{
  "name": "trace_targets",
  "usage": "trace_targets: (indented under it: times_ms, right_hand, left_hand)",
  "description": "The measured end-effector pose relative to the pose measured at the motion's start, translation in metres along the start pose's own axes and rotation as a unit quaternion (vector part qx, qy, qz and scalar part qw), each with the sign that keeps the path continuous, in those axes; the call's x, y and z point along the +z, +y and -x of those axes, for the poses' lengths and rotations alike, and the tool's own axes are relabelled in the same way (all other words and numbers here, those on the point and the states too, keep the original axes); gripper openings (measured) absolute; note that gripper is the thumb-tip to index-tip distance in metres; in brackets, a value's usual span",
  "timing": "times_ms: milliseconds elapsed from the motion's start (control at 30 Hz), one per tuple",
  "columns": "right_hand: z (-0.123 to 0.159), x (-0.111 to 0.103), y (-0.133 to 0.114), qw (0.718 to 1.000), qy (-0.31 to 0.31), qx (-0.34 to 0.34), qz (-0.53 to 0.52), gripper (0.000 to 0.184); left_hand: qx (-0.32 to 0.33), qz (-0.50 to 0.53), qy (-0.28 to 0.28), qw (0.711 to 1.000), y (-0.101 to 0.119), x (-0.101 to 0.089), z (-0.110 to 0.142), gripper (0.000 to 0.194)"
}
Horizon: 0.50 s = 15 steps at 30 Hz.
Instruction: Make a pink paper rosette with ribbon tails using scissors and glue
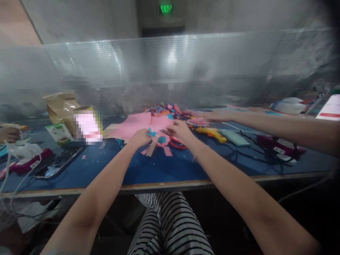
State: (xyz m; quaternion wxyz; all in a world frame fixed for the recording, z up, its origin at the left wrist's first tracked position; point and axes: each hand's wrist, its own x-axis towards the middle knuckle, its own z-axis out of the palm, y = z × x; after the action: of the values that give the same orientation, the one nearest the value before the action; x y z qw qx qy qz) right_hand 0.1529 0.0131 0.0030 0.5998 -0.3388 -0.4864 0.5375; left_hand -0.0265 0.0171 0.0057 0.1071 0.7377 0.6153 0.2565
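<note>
My left hand (141, 137) pinches a small blue cut piece (152, 132), apparently felt or paper, over a pile of craft sheets. Just to its right, my right hand (180, 130) is bent with its fingertips together above the pile; anything between them is too small to make out. Beneath both hands lie pink sheets (135, 124), narrow pink and beige strips (152, 147) and a round blue piece (162, 139). Red scissor handles (177, 143) show by my right wrist. Behind rises a heap of colourful scraps (170, 108).
Another person's arm (252, 122) reaches in from the right. A yellow glue gun (212, 133), pale green box (235, 137) and purple power strip (278, 146) with black cables lie right. Left are a phone (58, 162), another purple strip (33, 161) and a paper bag (60, 109).
</note>
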Motion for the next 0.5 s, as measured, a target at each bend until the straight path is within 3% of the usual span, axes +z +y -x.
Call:
trace_targets:
  times_ms: [100,167,233,333,500]
  right_hand:
    - [0.004,0.003,-0.002,0.999,-0.024,0.019,-0.021,0.020]
    - [0.007,0.005,-0.002,0.998,-0.034,0.035,-0.027,0.016]
    - [0.008,0.007,-0.001,0.998,-0.043,0.048,-0.024,0.013]
    - [0.007,0.009,0.002,0.997,-0.058,0.053,0.001,0.009]
    - [0.004,0.010,0.008,0.994,-0.082,0.050,0.045,0.012]
  left_hand:
    - [0.033,0.045,0.020,0.998,0.004,-0.002,0.002,0.027]
    - [0.065,0.148,0.002,0.987,0.008,-0.002,0.004,0.033]
    - [0.082,0.278,-0.016,0.957,0.012,-0.001,0.006,0.033]
    - [0.055,0.418,-0.003,0.907,0.015,0.003,0.005,0.029]
    - [-0.006,0.512,0.033,0.859,0.019,0.003,0.005,0.024]
